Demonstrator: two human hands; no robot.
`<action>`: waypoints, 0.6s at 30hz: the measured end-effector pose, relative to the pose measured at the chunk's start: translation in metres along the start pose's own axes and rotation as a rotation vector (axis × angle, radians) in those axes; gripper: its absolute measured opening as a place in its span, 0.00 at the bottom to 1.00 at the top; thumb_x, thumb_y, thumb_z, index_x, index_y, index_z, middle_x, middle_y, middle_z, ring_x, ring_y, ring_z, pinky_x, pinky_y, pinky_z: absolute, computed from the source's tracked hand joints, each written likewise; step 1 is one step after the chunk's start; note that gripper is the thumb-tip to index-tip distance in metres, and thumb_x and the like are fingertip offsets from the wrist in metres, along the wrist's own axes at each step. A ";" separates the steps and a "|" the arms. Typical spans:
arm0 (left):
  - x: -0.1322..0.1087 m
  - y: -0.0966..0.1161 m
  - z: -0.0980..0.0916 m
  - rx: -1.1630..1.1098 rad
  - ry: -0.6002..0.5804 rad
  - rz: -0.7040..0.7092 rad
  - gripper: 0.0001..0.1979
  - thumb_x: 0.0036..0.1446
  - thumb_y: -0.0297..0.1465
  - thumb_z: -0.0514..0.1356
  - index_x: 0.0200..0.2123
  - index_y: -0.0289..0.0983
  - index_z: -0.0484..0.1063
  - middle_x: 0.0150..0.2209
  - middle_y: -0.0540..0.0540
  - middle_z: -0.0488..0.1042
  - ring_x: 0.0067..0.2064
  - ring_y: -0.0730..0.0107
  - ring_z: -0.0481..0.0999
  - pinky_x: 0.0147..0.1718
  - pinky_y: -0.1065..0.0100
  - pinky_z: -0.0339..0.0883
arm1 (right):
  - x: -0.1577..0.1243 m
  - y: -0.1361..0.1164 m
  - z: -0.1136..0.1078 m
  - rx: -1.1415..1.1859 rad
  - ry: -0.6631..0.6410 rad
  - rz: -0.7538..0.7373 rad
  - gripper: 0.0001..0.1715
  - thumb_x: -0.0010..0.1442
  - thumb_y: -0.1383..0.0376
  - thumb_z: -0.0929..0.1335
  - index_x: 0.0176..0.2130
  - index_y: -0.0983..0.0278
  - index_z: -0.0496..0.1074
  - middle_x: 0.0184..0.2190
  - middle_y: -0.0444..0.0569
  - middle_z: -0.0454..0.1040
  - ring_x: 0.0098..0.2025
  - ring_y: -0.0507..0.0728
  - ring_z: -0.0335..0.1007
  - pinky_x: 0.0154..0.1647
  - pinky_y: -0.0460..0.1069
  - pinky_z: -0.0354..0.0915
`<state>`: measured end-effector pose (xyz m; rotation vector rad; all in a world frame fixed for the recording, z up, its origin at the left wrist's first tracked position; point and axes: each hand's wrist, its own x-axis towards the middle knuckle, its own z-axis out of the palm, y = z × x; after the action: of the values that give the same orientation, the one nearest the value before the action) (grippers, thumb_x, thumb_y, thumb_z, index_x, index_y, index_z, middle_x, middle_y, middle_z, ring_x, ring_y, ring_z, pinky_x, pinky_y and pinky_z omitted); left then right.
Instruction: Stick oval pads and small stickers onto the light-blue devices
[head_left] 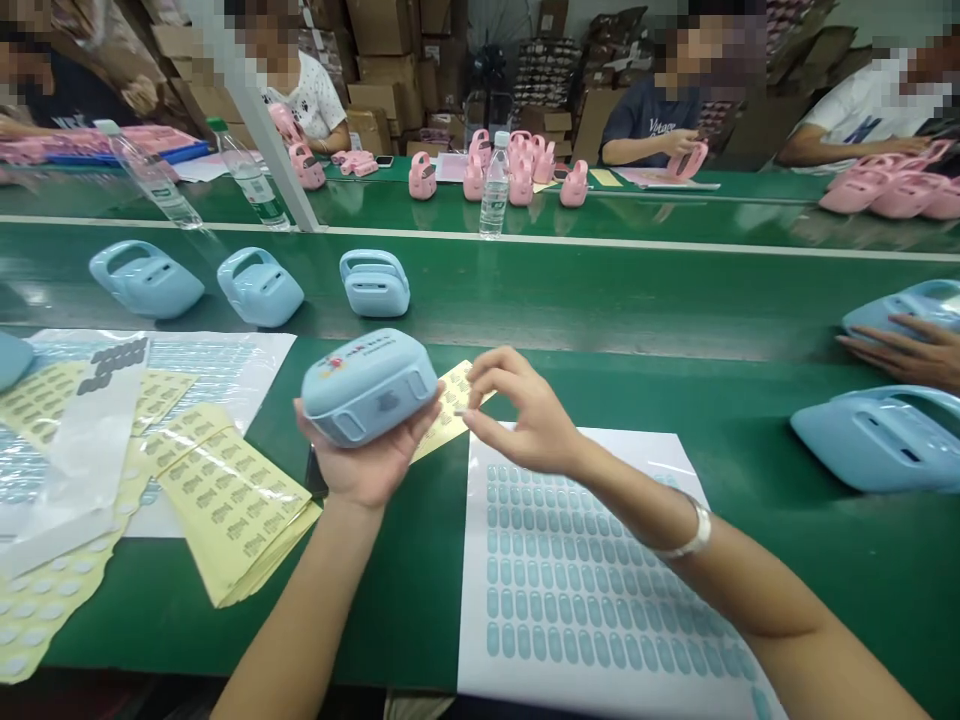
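Observation:
My left hand [367, 470] holds a light blue rounded plastic device [371, 390] from below, tilted. A colourful print marks its upper face; two oblong shapes and a grey label show on the side toward me. Just to its right, my right hand [521, 410] is raised with thumb and forefinger pinched together. Whatever is between those fingertips is too small to make out. Beneath my right forearm lies a white sheet [476, 600] with rows of light blue oblong pads [547, 575]. A yellow label sheet [450, 410] lies partly hidden behind my hands.
Rubber-banded yellow label sheets [232, 490] and a clear strip [82, 450] lie left. Blue handled devices [375, 285] stand along the green conveyor [600, 300]. Another person's hand [915, 350] touches a device at right. Bottles [493, 195] and pink devices [422, 178] stand beyond, near co-workers.

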<state>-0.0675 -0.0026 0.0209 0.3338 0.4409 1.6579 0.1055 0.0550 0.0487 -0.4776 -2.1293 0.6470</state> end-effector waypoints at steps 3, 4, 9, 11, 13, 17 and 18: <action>0.006 0.021 -0.007 0.091 -0.006 0.141 0.41 0.47 0.57 0.53 0.60 0.40 0.56 0.56 0.36 0.66 0.59 0.44 0.62 0.51 0.50 0.62 | 0.033 0.027 0.021 -0.056 -0.410 0.210 0.05 0.60 0.67 0.65 0.32 0.66 0.66 0.37 0.48 0.66 0.38 0.51 0.65 0.40 0.47 0.64; 0.007 0.027 -0.010 0.110 -0.009 0.176 0.41 0.47 0.57 0.54 0.60 0.40 0.57 0.56 0.36 0.66 0.59 0.45 0.62 0.52 0.50 0.62 | 0.042 0.035 0.031 -0.087 -0.524 0.245 0.05 0.60 0.67 0.65 0.32 0.66 0.66 0.37 0.48 0.67 0.37 0.51 0.65 0.38 0.47 0.63; 0.010 0.038 -0.020 0.181 -0.006 0.303 0.41 0.46 0.57 0.52 0.57 0.35 0.61 0.53 0.35 0.69 0.58 0.49 0.63 0.53 0.55 0.62 | 0.075 0.055 0.074 -0.162 -0.821 0.265 0.08 0.54 0.71 0.69 0.24 0.67 0.67 0.28 0.46 0.69 0.29 0.51 0.63 0.30 0.46 0.59; 0.011 0.039 -0.022 0.179 -0.003 0.314 0.42 0.45 0.58 0.53 0.56 0.35 0.61 0.52 0.35 0.70 0.59 0.49 0.63 0.52 0.56 0.63 | 0.080 0.056 0.082 -0.188 -0.896 0.286 0.08 0.55 0.71 0.68 0.24 0.67 0.68 0.24 0.44 0.68 0.27 0.50 0.62 0.27 0.45 0.58; 0.012 0.039 -0.023 0.160 0.000 0.316 0.43 0.44 0.58 0.54 0.57 0.35 0.61 0.53 0.35 0.69 0.60 0.48 0.61 0.52 0.56 0.63 | 0.082 0.056 0.086 -0.218 -0.936 0.299 0.07 0.56 0.70 0.68 0.27 0.67 0.68 0.24 0.42 0.68 0.26 0.49 0.63 0.27 0.45 0.60; 0.012 0.038 -0.023 0.141 -0.002 0.313 0.43 0.45 0.58 0.53 0.57 0.35 0.61 0.53 0.34 0.69 0.61 0.48 0.59 0.52 0.55 0.64 | 0.077 0.055 0.092 -0.302 -0.902 0.298 0.08 0.61 0.64 0.67 0.32 0.68 0.69 0.30 0.43 0.70 0.31 0.50 0.67 0.32 0.47 0.66; 0.012 0.037 -0.023 0.145 -0.004 0.310 0.43 0.45 0.58 0.53 0.56 0.35 0.61 0.53 0.34 0.70 0.61 0.48 0.59 0.51 0.56 0.65 | 0.074 0.054 0.094 -0.325 -0.866 0.296 0.09 0.62 0.64 0.66 0.34 0.68 0.69 0.32 0.44 0.70 0.32 0.50 0.67 0.33 0.48 0.67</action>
<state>-0.1127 0.0038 0.0175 0.5342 0.5274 1.9297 -0.0073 0.1116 0.0136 -0.8019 -3.0453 0.7601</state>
